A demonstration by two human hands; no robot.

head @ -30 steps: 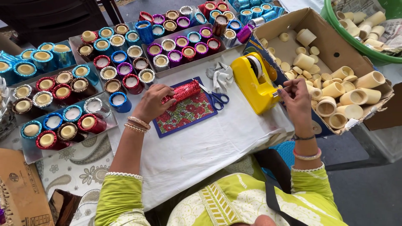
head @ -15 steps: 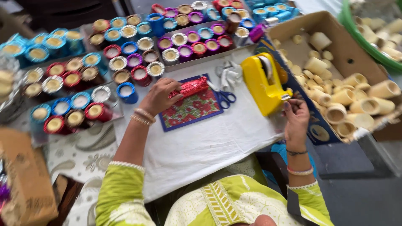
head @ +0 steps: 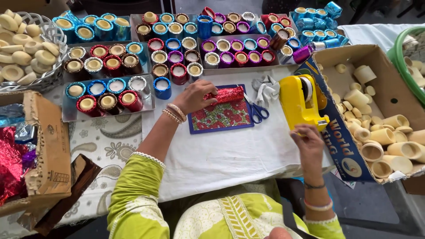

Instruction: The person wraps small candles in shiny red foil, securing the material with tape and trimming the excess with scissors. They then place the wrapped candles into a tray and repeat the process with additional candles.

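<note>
Red glitter foil covers a small cylinder [head: 223, 94] lying on its side across the top edge of a floral mat [head: 220, 117] on the white-clothed table [head: 221, 159]. The left hand [head: 195, 96] rests on the cylinder's left end, fingers curled over it and pressing it down. The right hand [head: 307, 140] is just below a yellow tape dispenser [head: 301, 102], fingers pinched together at its lower edge; what they grip cannot be told. Blue-handled scissors [head: 256, 110] lie between mat and dispenser. Trays of foil-wrapped cups [head: 177, 57] stand behind. A cardboard box [head: 389, 84] of plain cream cups sits at right.
</note>
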